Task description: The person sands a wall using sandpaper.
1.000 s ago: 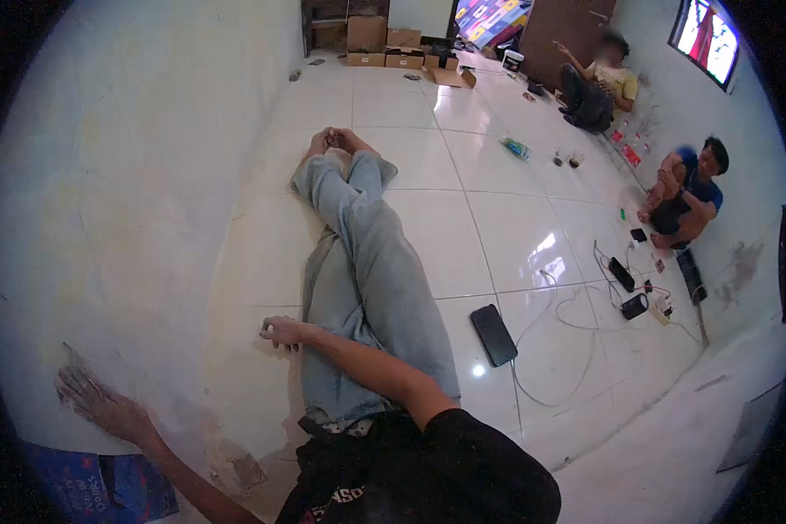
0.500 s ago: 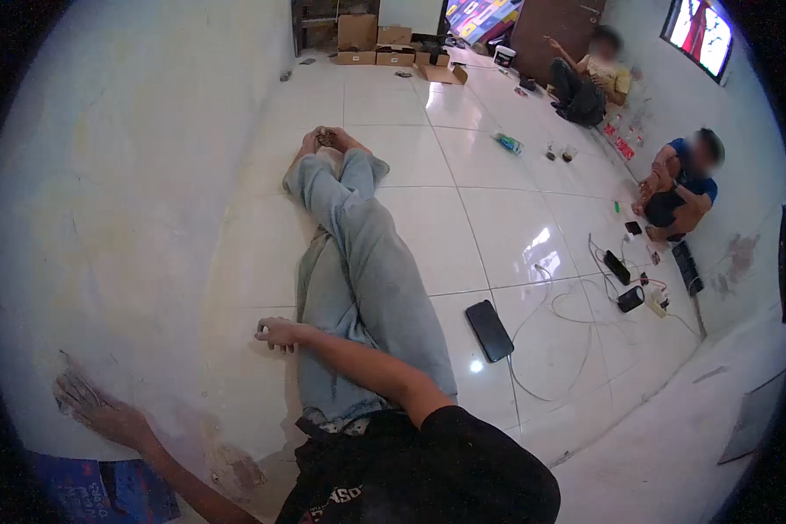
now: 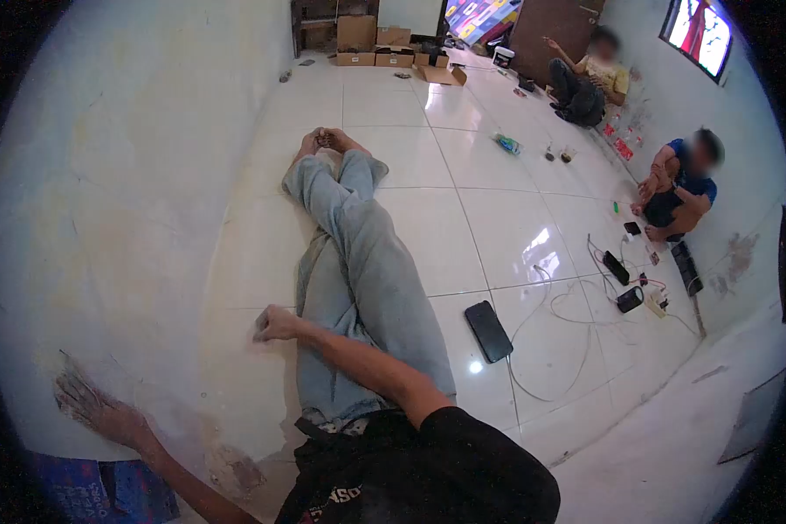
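Note:
My left hand point(image 3: 100, 410) lies against the white wall point(image 3: 140, 218) at the lower left, fingers stretched out and holding nothing. My right arm crosses over my lap, and my right hand point(image 3: 276, 324) hovers beside my thigh above the tiled floor. Its fingers are curled in; whatever they may hold is hidden. Under both arms stretch my legs in pale blue jeans point(image 3: 380, 262), crossed at the shins, with bare feet point(image 3: 327, 140) at the far end. A blue printed sheet point(image 3: 140, 489) shows below my left hand.
On the floor to my right lies a black phone point(image 3: 489, 332). Beyond it are white cables point(image 3: 576, 310) and chargers point(image 3: 630, 299). Two people sit along the right wall. Cardboard boxes point(image 3: 356, 37) stand at the back, and a lit screen point(image 3: 699, 35) hangs upper right.
My right hand has turned and risen slightly, its fingers curling in more. My left hand stays on the wall. The nearer seated person has shifted their arms.

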The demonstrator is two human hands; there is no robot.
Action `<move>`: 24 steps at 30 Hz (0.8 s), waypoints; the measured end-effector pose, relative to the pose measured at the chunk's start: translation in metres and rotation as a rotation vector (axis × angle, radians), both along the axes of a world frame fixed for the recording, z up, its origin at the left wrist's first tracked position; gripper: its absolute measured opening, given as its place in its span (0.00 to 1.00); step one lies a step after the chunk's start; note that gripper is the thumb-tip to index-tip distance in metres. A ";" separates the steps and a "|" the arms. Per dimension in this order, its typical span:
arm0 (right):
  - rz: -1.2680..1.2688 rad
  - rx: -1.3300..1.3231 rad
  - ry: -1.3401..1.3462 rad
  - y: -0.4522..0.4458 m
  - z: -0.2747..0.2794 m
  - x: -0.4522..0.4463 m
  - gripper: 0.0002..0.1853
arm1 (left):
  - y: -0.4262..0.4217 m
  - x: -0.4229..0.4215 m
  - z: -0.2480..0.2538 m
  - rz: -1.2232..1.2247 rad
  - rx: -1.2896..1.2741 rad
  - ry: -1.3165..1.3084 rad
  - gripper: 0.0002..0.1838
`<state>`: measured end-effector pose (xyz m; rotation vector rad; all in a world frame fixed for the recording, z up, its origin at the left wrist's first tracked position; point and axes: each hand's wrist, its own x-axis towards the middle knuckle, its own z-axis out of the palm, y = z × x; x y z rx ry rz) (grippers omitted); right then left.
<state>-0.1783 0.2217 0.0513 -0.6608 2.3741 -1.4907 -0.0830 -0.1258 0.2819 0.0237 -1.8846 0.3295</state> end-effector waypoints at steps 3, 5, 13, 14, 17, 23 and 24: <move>-0.409 0.367 1.128 -0.026 -0.053 0.017 0.27 | 0.005 0.001 0.002 -0.015 -0.020 0.019 0.27; -0.223 0.135 0.652 -0.032 -0.049 0.006 0.29 | 0.005 0.005 0.002 -0.007 0.007 -0.004 0.27; -0.084 0.029 0.014 -0.005 -0.009 0.000 0.15 | -0.005 0.002 -0.007 0.068 0.018 -0.038 0.27; -0.104 -0.026 -0.090 -0.003 0.001 0.006 0.13 | -0.004 0.002 -0.007 0.070 0.019 -0.038 0.27; -0.103 -0.121 -0.224 -0.004 0.001 0.003 0.10 | -0.009 0.000 -0.009 0.037 0.030 -0.058 0.27; -0.032 0.015 0.332 -0.020 -0.043 0.009 0.16 | -0.017 0.001 -0.014 0.093 0.000 -0.109 0.35; 0.056 0.148 0.379 -0.021 -0.054 0.006 0.21 | -0.018 0.001 -0.014 0.091 -0.001 -0.109 0.35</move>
